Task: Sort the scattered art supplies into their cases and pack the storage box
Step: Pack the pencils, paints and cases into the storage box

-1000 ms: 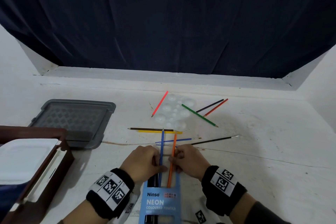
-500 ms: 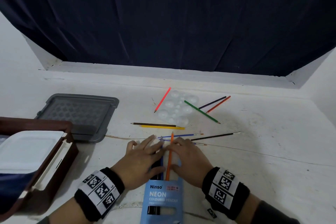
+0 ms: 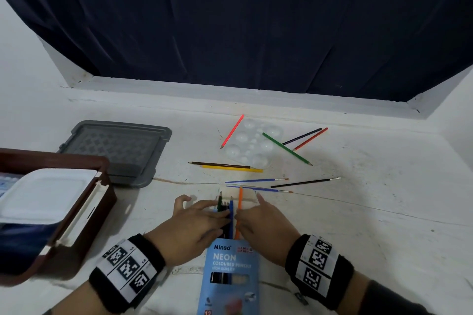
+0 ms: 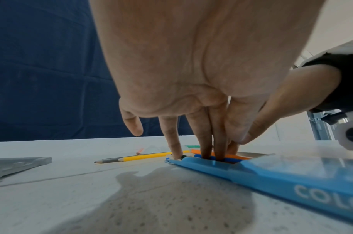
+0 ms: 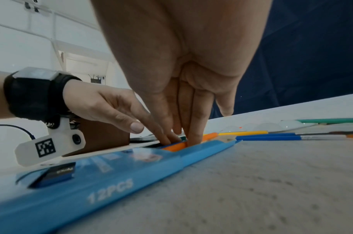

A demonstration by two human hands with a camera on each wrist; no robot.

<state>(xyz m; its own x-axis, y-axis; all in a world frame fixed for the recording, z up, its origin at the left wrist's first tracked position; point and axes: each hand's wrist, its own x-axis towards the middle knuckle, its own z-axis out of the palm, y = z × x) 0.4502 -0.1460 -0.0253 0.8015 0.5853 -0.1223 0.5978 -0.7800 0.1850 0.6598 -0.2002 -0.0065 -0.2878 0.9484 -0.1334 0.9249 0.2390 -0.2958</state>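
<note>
Seating pencils: the orange pencil (image 3: 239, 208) and blue pencil (image 3: 231, 215) are pressed down by straight, close-set fingers of the left hand (image 3: 190, 227) and right hand (image 3: 263, 225).
Axis: shafts point away, half inside the blue pencil case (image 3: 229, 276).

From the head we look down and forward over the white tabletop (image 3: 358, 225). Our wrist cameras sit low and close, facing each other across the flat blue cardboard pencil box (image 4: 291, 175), which all views share.
</note>
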